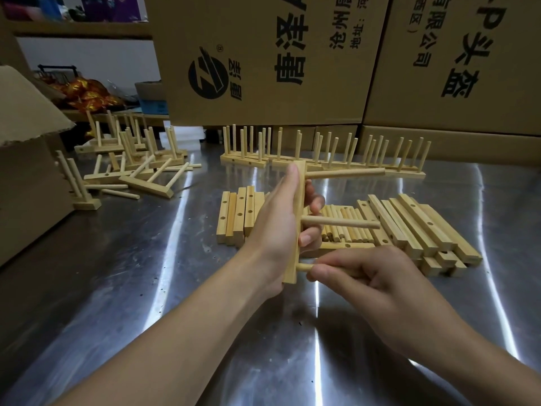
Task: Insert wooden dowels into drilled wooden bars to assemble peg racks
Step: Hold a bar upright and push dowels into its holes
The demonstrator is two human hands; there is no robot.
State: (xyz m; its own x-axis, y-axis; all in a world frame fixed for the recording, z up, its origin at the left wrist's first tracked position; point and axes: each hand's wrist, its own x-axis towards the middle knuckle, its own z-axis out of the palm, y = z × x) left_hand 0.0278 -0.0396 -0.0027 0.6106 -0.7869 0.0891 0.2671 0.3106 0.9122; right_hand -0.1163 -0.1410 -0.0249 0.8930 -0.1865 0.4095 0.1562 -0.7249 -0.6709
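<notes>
Head view: a bar (299, 177) is gripped upright by the left hand (275, 230), two dowels (345, 172) seated — the third dowel (304, 267) is pinched into it by the right hand (380, 282); beyond both hands, bare bars (415, 224) are left.
</notes>
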